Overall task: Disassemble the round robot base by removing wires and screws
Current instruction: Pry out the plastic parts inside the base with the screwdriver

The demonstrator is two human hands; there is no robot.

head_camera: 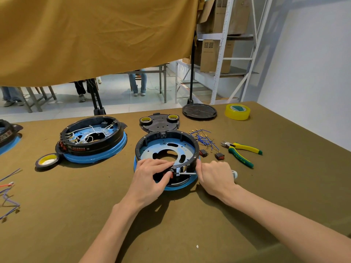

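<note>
The round robot base (167, 147), a black ring on a blue plate, lies in front of me on the olive table cloth, with no wires showing inside it. My left hand (152, 177) pinches a red switch (171, 174) at the base's near wall. My right hand (216, 177) grips a screwdriver (187, 173); its metal shaft points left at that switch and its white handle end sticks out past my fist. Removed blue wires (204, 138) and two red switches (210, 154) lie just right of the base.
A second base (93, 141) full of white wires sits at the left, a tape roll (47, 161) by it. Green-yellow pliers (241, 152) lie at the right. Black lids (159, 122) and yellow tape (237, 112) are at the back; loose wires (7, 194) at the left edge.
</note>
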